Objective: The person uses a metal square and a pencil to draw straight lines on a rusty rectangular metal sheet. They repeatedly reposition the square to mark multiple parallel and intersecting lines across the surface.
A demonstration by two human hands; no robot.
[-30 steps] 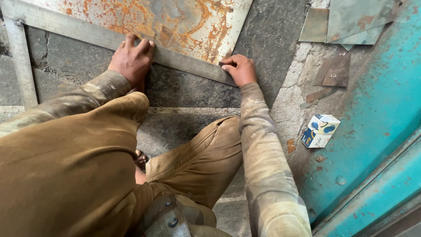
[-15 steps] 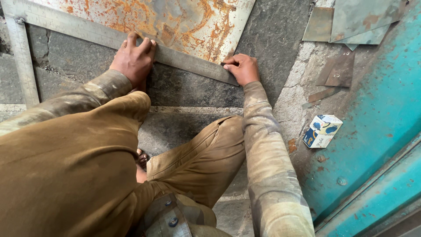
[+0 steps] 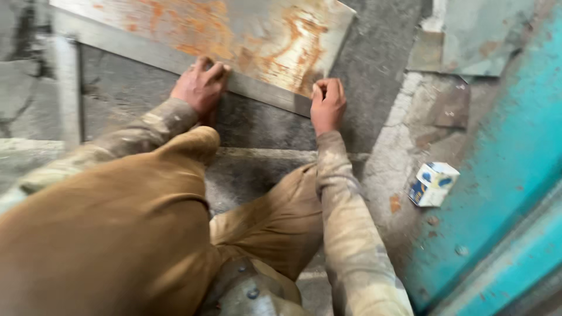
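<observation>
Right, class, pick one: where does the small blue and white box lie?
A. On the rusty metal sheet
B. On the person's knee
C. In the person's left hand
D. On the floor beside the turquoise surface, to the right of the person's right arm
D: the small box lies on the floor by the turquoise surface, away from both hands.

Dusty, stained grey-beige long sleeves [image 3: 345, 234] and brown trousers [image 3: 117, 234] clothe the person.

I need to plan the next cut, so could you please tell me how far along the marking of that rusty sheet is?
Done: ruler lies across the rusty sheet. In hand: left hand presses it, right hand grips at its end. Left: no finished line shows.
</observation>
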